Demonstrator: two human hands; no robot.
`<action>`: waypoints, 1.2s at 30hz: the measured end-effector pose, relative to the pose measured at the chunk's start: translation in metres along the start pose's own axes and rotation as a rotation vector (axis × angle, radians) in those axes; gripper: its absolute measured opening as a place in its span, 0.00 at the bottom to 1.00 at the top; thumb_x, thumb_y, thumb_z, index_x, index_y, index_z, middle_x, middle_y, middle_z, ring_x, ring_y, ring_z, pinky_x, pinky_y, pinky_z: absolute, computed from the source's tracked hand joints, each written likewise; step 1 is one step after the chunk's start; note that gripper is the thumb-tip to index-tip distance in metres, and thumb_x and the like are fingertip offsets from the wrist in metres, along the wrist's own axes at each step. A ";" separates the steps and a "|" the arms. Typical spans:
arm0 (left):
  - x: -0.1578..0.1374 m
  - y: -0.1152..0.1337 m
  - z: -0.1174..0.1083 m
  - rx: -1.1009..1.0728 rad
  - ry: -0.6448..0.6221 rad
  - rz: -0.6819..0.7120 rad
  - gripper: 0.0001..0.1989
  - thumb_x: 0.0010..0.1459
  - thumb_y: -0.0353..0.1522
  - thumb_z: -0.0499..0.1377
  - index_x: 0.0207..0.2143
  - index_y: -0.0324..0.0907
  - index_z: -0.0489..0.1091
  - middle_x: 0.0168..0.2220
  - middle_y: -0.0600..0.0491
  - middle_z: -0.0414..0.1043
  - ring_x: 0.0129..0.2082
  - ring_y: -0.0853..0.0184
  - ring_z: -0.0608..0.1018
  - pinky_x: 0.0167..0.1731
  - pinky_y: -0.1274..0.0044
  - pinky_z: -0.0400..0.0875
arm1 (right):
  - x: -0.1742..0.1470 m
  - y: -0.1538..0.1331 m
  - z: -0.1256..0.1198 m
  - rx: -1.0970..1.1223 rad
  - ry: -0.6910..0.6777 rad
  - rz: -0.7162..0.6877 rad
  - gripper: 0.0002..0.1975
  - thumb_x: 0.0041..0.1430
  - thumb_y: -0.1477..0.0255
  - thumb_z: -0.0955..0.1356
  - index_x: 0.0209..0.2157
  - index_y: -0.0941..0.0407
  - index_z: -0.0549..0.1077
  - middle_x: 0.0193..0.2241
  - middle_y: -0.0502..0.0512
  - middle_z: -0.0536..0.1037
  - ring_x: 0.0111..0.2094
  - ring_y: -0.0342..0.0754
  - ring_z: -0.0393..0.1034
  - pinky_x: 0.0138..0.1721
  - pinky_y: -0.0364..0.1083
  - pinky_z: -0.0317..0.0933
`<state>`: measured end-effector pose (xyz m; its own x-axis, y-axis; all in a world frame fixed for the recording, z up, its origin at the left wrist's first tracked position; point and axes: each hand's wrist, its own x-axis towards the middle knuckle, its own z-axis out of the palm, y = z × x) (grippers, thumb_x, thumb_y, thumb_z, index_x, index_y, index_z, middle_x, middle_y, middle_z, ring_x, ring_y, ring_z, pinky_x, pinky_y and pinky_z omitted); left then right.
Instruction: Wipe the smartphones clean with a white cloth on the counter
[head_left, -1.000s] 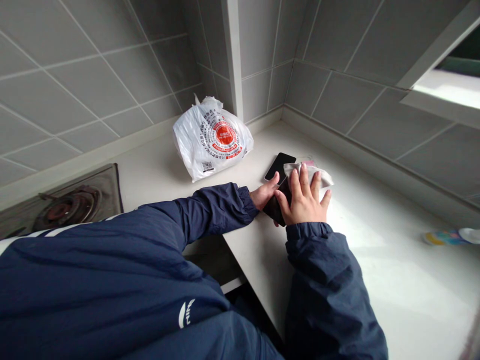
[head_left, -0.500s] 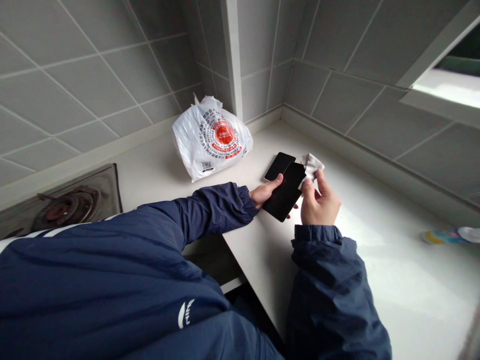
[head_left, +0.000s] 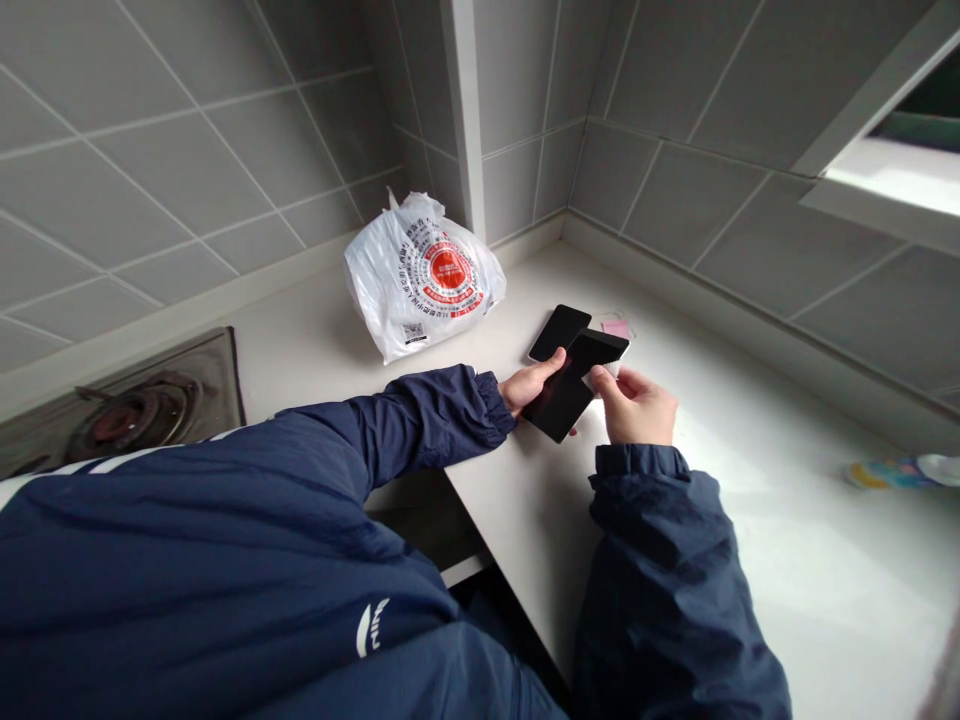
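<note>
My left hand [head_left: 531, 384] grips a black smartphone [head_left: 564, 400] by its left side, thumb over the dark screen. On the phone's right edge, my right hand [head_left: 637, 402] pinches a pale cloth [head_left: 609, 370] against the glass. Most of that cloth is hidden behind the thumb and fingers. Just behind the held phone, a second dark phone [head_left: 559, 332] lies flat on the white countertop [head_left: 675, 520]. Beside it a small pink item [head_left: 616, 328] with a clear outline around it rests on the counter; its kind is unclear.
A white plastic bag [head_left: 427, 275] with red and black print stands in the back corner. At the left is a gas stove [head_left: 135, 410]. A blurred yellow and blue packet or bottle [head_left: 892, 472] lies far right. Tiled walls close off the back.
My right hand has moved the cloth from the phone's upper right edge down onto its screen. The pink item has come into view. The held phone has tilted slightly.
</note>
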<state>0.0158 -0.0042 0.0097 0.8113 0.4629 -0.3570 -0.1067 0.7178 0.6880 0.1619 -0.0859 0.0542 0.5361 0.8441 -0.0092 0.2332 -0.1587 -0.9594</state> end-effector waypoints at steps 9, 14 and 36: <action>0.000 -0.002 0.000 -0.014 -0.034 0.036 0.34 0.71 0.52 0.39 0.52 0.36 0.73 0.35 0.43 0.80 0.27 0.59 0.83 0.31 0.66 0.81 | 0.005 0.006 -0.005 0.079 -0.024 0.069 0.31 0.42 0.51 0.77 0.41 0.62 0.82 0.29 0.59 0.83 0.29 0.50 0.77 0.35 0.50 0.74; 0.000 -0.001 -0.003 0.010 -0.015 0.023 0.34 0.71 0.53 0.40 0.49 0.36 0.73 0.31 0.45 0.79 0.26 0.58 0.83 0.28 0.68 0.80 | 0.006 0.003 -0.015 -0.005 -0.085 0.043 0.25 0.44 0.53 0.77 0.35 0.59 0.81 0.26 0.56 0.81 0.26 0.48 0.76 0.30 0.46 0.72; 0.005 0.004 -0.002 -0.127 -0.124 0.137 0.37 0.70 0.54 0.36 0.63 0.39 0.65 0.40 0.43 0.79 0.32 0.60 0.83 0.27 0.73 0.75 | 0.012 0.009 -0.032 -0.289 -0.532 0.269 0.31 0.53 0.42 0.70 0.26 0.58 0.76 0.15 0.53 0.73 0.16 0.44 0.64 0.20 0.43 0.59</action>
<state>0.0178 0.0019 0.0093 0.8477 0.4990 -0.1799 -0.2863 0.7159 0.6368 0.1963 -0.0934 0.0547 0.1500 0.8818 -0.4470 0.3952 -0.4680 -0.7904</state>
